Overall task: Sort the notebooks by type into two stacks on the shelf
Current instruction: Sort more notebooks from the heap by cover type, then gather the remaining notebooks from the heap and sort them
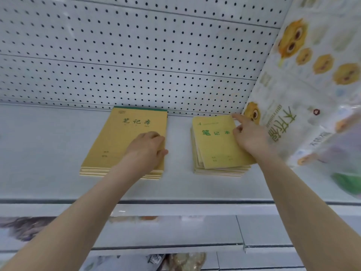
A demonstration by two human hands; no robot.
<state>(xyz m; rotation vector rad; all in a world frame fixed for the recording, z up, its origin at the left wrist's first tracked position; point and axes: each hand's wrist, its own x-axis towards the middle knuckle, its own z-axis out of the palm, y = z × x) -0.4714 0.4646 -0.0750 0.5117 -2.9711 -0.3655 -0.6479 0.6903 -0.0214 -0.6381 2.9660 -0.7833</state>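
Observation:
Two stacks of yellow notebooks lie on the white shelf [48,145]. The larger notebooks with a green top edge form the left stack [125,133]. My left hand [147,147] rests on its top cover near the right edge, fingers bent and thumb out to the right. The smaller notebooks form the right stack [199,163]. Its top notebook [216,145] lies skewed. My right hand [248,137] holds that notebook by its right edge, thumb on the cover and index finger stretched to its far right corner.
A white pegboard wall [136,55] backs the shelf. A large plastic pack printed with yellow cartoon faces [304,85] stands right beside the small stack. The shelf's front rail [175,202] runs below my arms, with lower shelves holding packaged goods underneath.

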